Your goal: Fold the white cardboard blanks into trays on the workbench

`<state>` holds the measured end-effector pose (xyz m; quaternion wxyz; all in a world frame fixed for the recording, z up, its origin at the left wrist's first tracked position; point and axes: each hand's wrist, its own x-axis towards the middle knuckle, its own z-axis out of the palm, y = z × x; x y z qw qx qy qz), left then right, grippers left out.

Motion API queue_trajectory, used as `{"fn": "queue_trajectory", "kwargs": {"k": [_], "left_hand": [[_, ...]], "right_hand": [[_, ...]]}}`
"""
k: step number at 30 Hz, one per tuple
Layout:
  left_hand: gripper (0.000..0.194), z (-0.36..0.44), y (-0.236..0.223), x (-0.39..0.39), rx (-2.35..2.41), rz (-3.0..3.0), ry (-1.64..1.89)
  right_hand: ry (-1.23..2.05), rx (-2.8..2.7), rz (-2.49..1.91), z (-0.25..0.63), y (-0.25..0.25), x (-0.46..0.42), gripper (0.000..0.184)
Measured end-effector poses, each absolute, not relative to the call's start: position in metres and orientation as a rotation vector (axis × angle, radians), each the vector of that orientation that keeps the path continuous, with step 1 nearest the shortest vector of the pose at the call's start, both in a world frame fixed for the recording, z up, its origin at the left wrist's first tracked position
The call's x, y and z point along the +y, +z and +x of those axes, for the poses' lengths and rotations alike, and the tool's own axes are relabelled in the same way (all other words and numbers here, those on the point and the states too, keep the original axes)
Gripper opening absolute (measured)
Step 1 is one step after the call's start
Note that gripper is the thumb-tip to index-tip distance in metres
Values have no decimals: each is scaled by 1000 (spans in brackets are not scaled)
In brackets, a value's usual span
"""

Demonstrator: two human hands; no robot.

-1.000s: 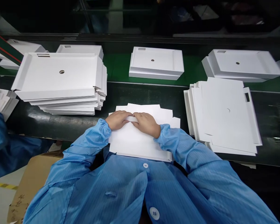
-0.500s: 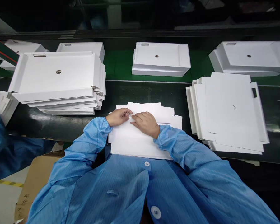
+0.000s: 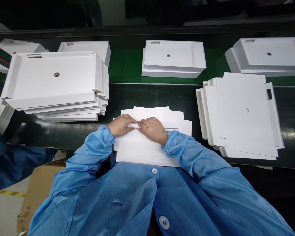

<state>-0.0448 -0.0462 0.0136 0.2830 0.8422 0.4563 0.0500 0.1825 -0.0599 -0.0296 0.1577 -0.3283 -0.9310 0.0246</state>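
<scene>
A flat white cardboard blank (image 3: 147, 147) lies on the dark bench straight in front of me. My left hand (image 3: 120, 125) and my right hand (image 3: 152, 129) rest side by side on its upper half, fingers curled and pinching a folded strip of the card along a crease. Both arms wear blue sleeves. The blank's far flaps stick out beyond my fingers.
A tall stack of folded white trays (image 3: 55, 85) stands at the left. A pile of flat blanks (image 3: 241, 114) lies at the right. Folded trays (image 3: 173, 59) (image 3: 267, 54) sit on the green conveyor behind. Another person's blue sleeve (image 3: 5, 157) and a brown carton (image 3: 36, 190) are at lower left.
My hands stay on the blank's crease, with the fingers shifting slightly and drawing together. The view has tilted down a little; the trays on the conveyor have drifted right.
</scene>
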Motion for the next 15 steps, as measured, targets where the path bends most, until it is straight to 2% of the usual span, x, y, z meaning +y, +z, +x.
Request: {"fn": "queue_trajectory", "kwargs": {"k": [8,15], "left_hand": [[30,-49,-5,-71,1164,2785,226],[28,-54,-6,-71,1102,2917,254]], "right_hand": [[154,-2771,-958,185,-21,-59,38],[77,-2901,-963,184,-7,-59,44]]}}
